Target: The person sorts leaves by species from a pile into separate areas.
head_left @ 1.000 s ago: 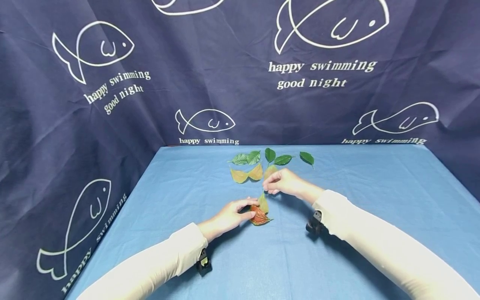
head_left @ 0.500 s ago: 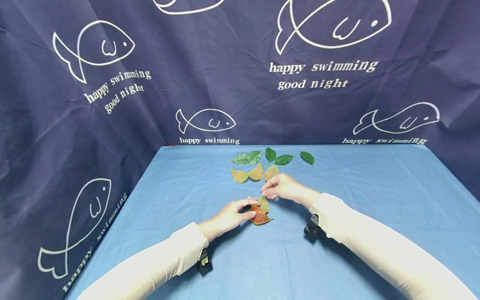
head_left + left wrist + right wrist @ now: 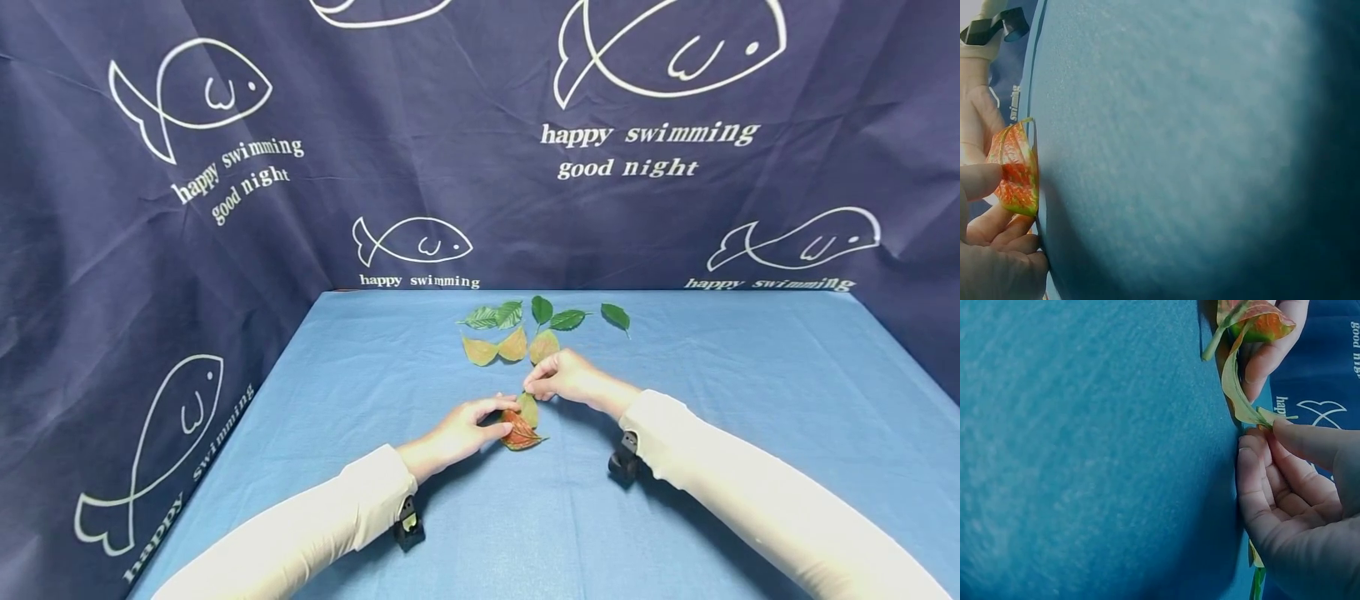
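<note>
Near the table's middle, my left hand (image 3: 459, 429) pinches a red-orange leaf (image 3: 521, 432) with green edges. In the left wrist view, the thumb lies across the face of this red leaf (image 3: 1017, 169) and the other fingers are behind it. A yellow-green leaf (image 3: 528, 411) adjoins its far side, partly overlapped. My right hand (image 3: 572, 379) pinches the far tip of that yellow-green leaf between thumb and fingers. The right wrist view shows the yellow-green leaf (image 3: 1233, 387) curving up from the red leaf to the right fingertips.
Beyond the hands lie two joined yellowish leaves (image 3: 495, 347) and another yellowish leaf (image 3: 544, 346). Behind them are paired green leaves (image 3: 491, 316), two darker green leaves (image 3: 564, 320) and a lone green leaf (image 3: 615, 316). A blue cloth (image 3: 360, 375) covers the table; a printed curtain (image 3: 495, 150) hangs behind.
My right hand has come slightly nearer and left along the yellow-green leaf, uncovering more of the yellowish leaf behind it. The left hand and red leaf have stayed in place.
</note>
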Available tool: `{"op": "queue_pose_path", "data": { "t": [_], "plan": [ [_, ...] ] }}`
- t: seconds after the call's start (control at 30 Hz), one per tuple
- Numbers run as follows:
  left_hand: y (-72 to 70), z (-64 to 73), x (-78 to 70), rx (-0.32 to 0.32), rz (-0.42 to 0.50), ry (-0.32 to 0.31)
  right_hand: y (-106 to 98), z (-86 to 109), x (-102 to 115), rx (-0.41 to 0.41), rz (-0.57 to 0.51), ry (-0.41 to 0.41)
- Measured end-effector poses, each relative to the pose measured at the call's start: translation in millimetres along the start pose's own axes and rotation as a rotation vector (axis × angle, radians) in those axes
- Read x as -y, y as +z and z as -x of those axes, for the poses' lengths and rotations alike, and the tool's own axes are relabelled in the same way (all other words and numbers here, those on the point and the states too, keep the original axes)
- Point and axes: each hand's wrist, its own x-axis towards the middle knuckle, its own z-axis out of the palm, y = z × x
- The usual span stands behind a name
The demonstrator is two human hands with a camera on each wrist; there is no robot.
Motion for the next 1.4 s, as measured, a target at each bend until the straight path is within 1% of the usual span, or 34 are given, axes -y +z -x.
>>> {"op": "queue_pose_path", "data": {
  "t": [0.1, 0.4, 0.6, 0.83, 1.13, 1.4],
  "plan": [
    [0.3, -0.1, 0.8, -0.003, 0.003, -0.001, 1, 0.6, 1, -0.001, -0.017, 0.007],
    [1.4, -0.9, 1.7, 0.011, 0.041, -0.014, -1, 2.0, 1, 0.001, -0.012, 0.025],
    [1.2, -0.9, 2.0, 0.013, 0.049, -0.019, -1, 3.0, 2, 0.0, -0.008, 0.024],
    [1.3, -0.5, 0.6, 0.013, 0.042, -0.026, -2, 3.1, 2, -0.001, -0.009, 0.029],
    [0.6, -1.1, -1.6, 0.017, 0.012, -0.004, -7, 1.6, -1, -0.016, -0.037, 0.053],
    [-1.4, -0.4, -2.5, 0.027, 0.015, -0.006, -12, 1.3, -1, -0.029, -0.051, 0.038]
  ]
}}
